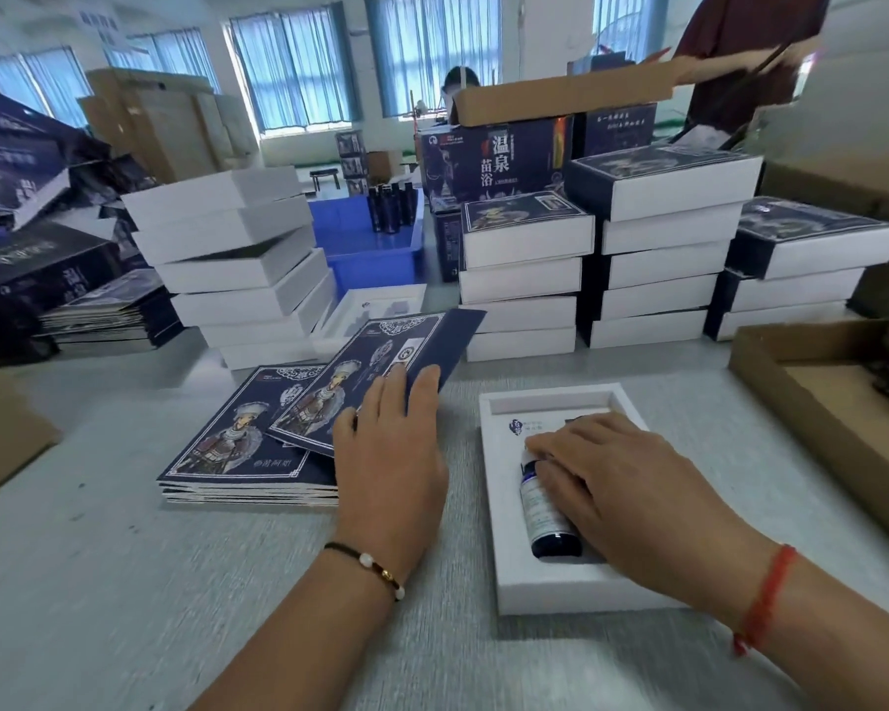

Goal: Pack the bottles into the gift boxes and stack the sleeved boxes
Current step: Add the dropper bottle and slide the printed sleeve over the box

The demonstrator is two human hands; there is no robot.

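1. Right now a small dark-blue glass bottle with a pale label (547, 505) lies on its side in the recess of an open white gift box (504, 531), which sits on the grey table (124, 582) in front of the person.
2. The right hand (622, 495) lies flat over the bottle, fingers fairly straight, pressing rather than gripping; whether more bottles lie under the palm I cannot tell.
3. The left hand (391, 454) rests with loosely spread fingers on the top navy printed cardboard sleeve (360, 382), which is slewed across a low pile of flat sleeves (237, 443) just beside the box.
4. To do this step well, I would press the bottle evenly until it sits flush in its slot, so the sleeve can slide on without catching.
5. Take only the top sleeve, since the pile beneath could shift.
6. Behind stand stacks of sleeved boxes (658, 238), a stack of bare white boxes (237, 264) and a blue plastic crate (370, 243) holding upright bottles.
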